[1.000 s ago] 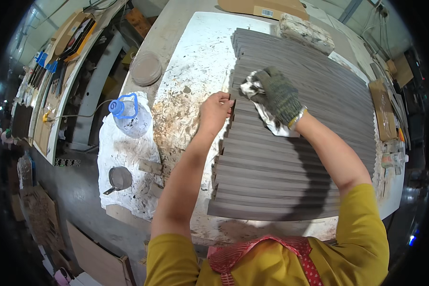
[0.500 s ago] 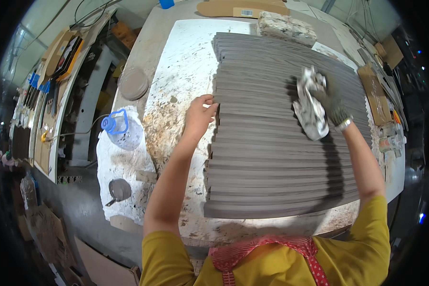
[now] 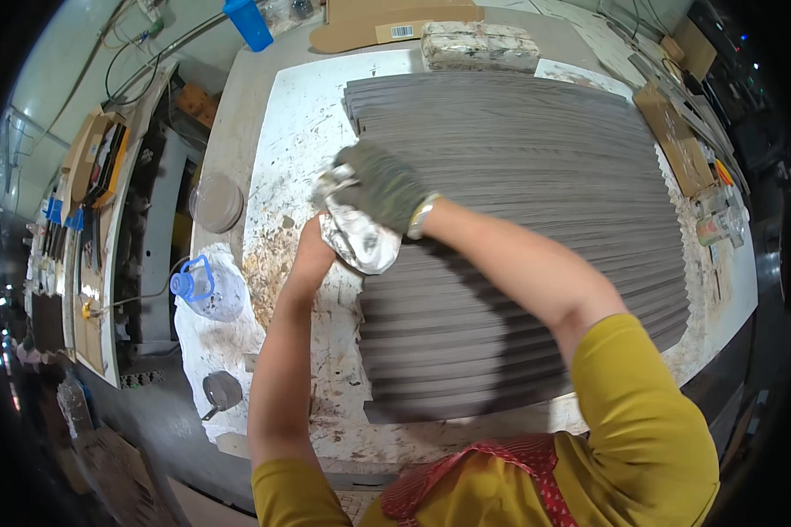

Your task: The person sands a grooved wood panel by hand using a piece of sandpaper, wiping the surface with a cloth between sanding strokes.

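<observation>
Long grey wood-grain strips [image 3: 518,211] lie side by side in a wide stack on a stained white board [image 3: 299,97]. My right hand [image 3: 385,189], in a dark green knitted glove, is closed around a crumpled white rag [image 3: 365,244] with dark smudges. It reaches across to the left ends of the strips, and the rag hangs over that edge. My bare left hand [image 3: 316,244] is at the same edge, close against the rag. Rag and glove cover its fingers, so their pose is hidden.
Left of the board stand a clear jug with a blue handle [image 3: 217,294], a small dark-handled pot [image 3: 223,390] and a round tub [image 3: 217,202]. Behind the strips sit a paint-crusted block [image 3: 481,46] and a blue cup [image 3: 250,25]. Cardboard [image 3: 677,140] and a clear jar [image 3: 721,227] are at right.
My right hand has swept left with the rag, from the right part of the strips to their left ends beside my left hand. The view has also shifted a little.
</observation>
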### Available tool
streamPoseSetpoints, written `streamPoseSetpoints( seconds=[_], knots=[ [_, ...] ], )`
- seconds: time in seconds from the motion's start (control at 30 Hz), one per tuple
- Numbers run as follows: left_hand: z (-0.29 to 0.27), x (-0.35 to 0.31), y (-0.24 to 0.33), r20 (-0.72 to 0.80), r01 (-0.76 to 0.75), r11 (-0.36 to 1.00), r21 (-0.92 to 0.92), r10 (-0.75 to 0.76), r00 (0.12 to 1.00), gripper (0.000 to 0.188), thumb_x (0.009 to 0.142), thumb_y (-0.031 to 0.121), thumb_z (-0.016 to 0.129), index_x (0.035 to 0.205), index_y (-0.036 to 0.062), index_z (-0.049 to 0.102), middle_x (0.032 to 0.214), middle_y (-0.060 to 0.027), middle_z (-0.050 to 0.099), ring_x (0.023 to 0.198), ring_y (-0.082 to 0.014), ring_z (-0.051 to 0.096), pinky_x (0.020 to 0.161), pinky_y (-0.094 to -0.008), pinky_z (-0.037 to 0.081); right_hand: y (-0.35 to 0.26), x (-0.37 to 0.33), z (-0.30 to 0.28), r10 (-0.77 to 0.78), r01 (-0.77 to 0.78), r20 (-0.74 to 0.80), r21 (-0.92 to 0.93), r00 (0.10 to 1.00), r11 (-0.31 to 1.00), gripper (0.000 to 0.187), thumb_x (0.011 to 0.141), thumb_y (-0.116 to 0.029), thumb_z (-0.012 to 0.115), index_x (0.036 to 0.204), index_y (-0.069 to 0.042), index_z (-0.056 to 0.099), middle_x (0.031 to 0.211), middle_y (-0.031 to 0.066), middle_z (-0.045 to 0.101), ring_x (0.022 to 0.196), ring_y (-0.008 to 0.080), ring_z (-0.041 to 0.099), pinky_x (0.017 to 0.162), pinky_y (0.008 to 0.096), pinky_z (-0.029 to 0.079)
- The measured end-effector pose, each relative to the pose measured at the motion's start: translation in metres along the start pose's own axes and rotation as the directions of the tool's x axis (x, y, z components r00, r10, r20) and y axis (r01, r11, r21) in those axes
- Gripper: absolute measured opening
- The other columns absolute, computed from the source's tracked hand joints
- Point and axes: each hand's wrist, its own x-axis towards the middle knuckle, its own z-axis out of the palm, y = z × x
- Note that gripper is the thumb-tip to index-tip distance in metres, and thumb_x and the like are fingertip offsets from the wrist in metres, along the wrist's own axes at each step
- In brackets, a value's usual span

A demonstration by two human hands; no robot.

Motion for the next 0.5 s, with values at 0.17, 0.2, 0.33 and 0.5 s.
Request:
streamPoseSetpoints(
  seconds=[0.17, 0.2, 0.33, 0.5],
  knots=[
    [0.019, 0.015, 0.037, -0.152, -0.172, 0.924, -0.341, 0.127, 0.98, 0.072, 0.099, 0.051, 0.037, 0.145, -0.0027, 0.027, 0.146, -0.0188, 0.036, 0.133, -0.0269, 0.037, 0.111, -0.0353, 0.03, 0.119, -0.102, -0.163, 0.248, -0.249, -0.061, -0.001, 0.967, 0.969, 0.051, 0.089, -0.035, 0.062, 0.13, -0.006, 0.051, 0.116, 0.0173, 0.061, 0.103, 0.0284, 0.061, 0.09, 0.0374, 0.049],
    [0.028, 0.018, 0.045, -0.123, -0.157, 0.912, -0.379, 0.119, 0.985, 0.074, 0.098, 0.054, 0.034, 0.146, -0.0016, 0.025, 0.148, -0.0187, 0.033, 0.135, -0.0268, 0.033, 0.111, -0.0358, 0.027, 0.117, -0.122, -0.184, 0.539, -0.443, -0.163, 0.403, 0.826, 0.801, 0.054, 0.088, -0.033, 0.064, 0.131, -0.004, 0.049, 0.113, 0.0181, 0.063, 0.101, 0.03, 0.063, 0.09, 0.0378, 0.05],
    [0.056, 0.023, 0.064, -0.061, -0.075, 0.88, -0.469, 0.053, 0.997, 0.083, 0.094, 0.065, 0.024, 0.15, 0.0026, 0.016, 0.153, -0.0184, 0.021, 0.142, -0.0267, 0.017, 0.115, -0.0379, 0.015, 0.14, -0.155, -0.183, 0.453, -0.556, -0.325, -0.412, 0.83, 0.722, 0.047, 0.082, -0.014, 0.067, 0.125, -0.005, 0.052, 0.117, 0.0163, 0.058, 0.109, 0.0339, 0.056, 0.095, 0.0398, 0.045],
    [0.054, 0.033, 0.051, -0.096, -0.081, 0.883, -0.463, 0.041, 0.995, 0.095, 0.089, 0.075, 0.017, 0.152, 0.0054, 0.008, 0.157, -0.0175, 0.013, 0.146, -0.0277, 0.009, 0.118, -0.0394, 0.008, 0.073, -0.063, -0.065, -0.246, 0.152, -0.093, -0.564, 0.965, 0.812, 0.032, 0.081, -0.016, 0.058, 0.112, -0.012, 0.061, 0.112, 0.0144, 0.057, 0.105, 0.0318, 0.055, 0.092, 0.0436, 0.043]
  ],
)
